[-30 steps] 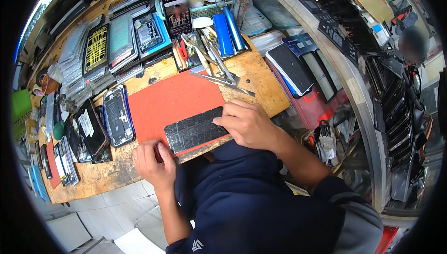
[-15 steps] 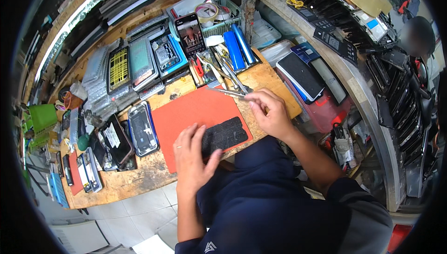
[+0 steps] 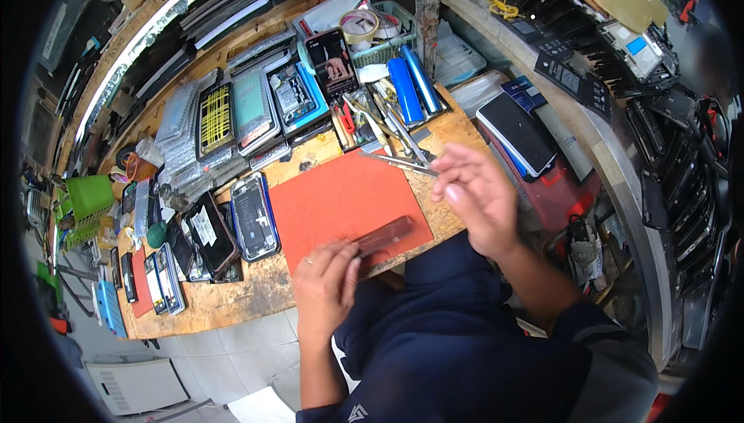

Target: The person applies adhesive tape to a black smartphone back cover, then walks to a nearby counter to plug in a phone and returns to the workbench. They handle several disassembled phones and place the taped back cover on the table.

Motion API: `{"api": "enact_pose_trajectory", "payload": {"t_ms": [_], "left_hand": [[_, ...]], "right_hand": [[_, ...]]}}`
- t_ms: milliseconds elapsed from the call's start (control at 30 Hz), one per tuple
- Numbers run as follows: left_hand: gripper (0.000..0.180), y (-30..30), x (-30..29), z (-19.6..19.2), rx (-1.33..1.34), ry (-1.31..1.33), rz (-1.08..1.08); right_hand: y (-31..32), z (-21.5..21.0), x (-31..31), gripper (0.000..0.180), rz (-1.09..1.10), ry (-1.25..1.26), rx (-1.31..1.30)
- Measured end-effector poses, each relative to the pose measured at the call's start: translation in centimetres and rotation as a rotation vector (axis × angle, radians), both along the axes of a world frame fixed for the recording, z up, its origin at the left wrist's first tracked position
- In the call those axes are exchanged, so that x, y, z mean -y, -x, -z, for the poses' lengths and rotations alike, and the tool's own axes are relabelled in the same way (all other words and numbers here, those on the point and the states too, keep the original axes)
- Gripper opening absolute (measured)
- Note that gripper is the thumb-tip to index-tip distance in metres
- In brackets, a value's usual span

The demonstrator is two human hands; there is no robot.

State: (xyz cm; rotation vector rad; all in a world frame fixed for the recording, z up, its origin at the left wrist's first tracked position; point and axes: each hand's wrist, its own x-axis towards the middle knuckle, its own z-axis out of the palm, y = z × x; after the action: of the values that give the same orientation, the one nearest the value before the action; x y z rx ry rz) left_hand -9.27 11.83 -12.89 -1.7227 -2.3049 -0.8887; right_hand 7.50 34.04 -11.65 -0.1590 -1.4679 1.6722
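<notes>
Newly tilted: 1 thin panel, gripped by left hand; right hand (blurred) half-curled, hold unclear.

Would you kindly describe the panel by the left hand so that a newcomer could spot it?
Start at the wooden workbench and find the red mat on it. Near the mat's front edge, the left hand grips one end of a thin, shiny dark panel. Unlike the open phone lying flat left of the mat, this panel is tilted up and held.

Bare hands, tilted panel, orange mat
</notes>
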Motion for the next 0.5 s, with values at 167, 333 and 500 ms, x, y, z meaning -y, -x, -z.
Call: {"api": "enact_pose_trajectory", "payload": {"t_ms": [167,333,500], "left_hand": [[0.019,1.3,-0.3,2.0,0.396,-0.358,-0.346],[0.017,2.2,-0.8,4.2,1.428,-0.841,-0.304],[0.033,2.5,-0.6,5.0,1.463,-0.833,-0.236]], "right_hand": [[-5.2,-10.7,1.7,0.055,-0.274,-0.186,-0.517],[-6.8,-15.5,3.1,0.053,-0.339,-0.306,-0.622],[-7.3,-15.9,3.5,0.052,-0.352,-0.353,-0.642]]}}
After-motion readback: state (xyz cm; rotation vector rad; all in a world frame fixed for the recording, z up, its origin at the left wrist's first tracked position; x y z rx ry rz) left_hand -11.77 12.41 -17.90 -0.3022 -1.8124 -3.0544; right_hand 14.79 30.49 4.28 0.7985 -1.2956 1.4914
